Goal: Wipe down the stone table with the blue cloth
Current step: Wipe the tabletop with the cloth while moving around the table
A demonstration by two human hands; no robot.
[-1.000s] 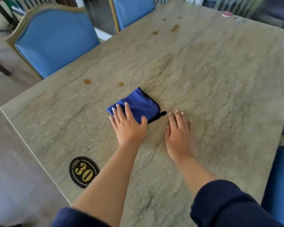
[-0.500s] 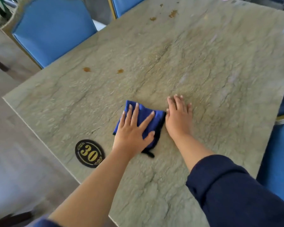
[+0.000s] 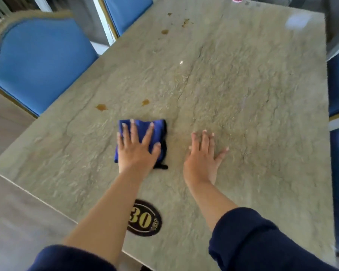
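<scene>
left hand [image 3: 138, 151] flat, fingers spread, pressing blue cloth [image 3: 143, 127]; right hand [image 3: 203, 159] open, bracing on stone table [image 3: 243, 94]. keep palm pressure even, push toward brown stains [image 3: 101, 107].

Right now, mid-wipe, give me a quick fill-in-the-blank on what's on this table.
1. The blue cloth lies flat under the ____ hand.
2. The right hand rests palm down on the bare ____.
3. The black oval badge near the table edge shows the number ____.
4. The two nearest stains lie just ____ the cloth.

Missing words: left; table; 30; beyond
</scene>
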